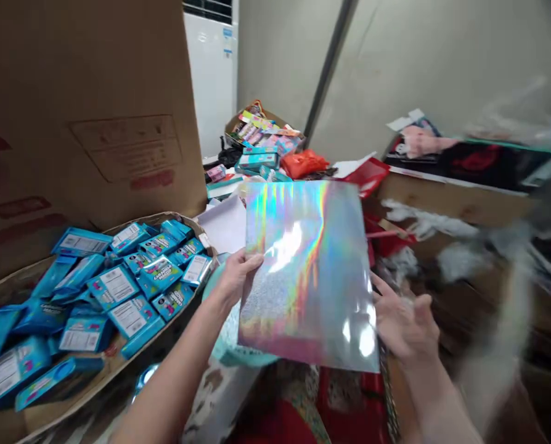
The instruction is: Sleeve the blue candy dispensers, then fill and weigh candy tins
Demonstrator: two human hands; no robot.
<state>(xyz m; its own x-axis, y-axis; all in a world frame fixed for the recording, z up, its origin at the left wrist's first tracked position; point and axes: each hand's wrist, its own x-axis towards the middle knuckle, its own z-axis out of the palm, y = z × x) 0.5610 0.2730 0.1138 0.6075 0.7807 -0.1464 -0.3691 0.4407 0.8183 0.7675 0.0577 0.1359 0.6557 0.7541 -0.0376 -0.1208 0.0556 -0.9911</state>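
Observation:
A shiny holographic sheet (303,277) with rainbow streaks hangs tilted in front of me. My left hand (238,274) pinches its left edge, thumb on the front face. At the sheet's right edge is my right hand (407,324), slightly blurred, its fingers spread; one fingertip is close to the edge, and I cannot tell whether it touches. Behind and below the sheet, partly covered, sits a turquoise object (238,351). Whether the sheet is a flat bag or a single layer does not show.
On the left, a cardboard tray (118,376) holds several blue printed packets (116,287) beside a tall cardboard box (132,80). Farther back are an orange-red bag (303,163) and a carton of colourful packages (266,129). Blurred clear plastic (497,320) is at the right.

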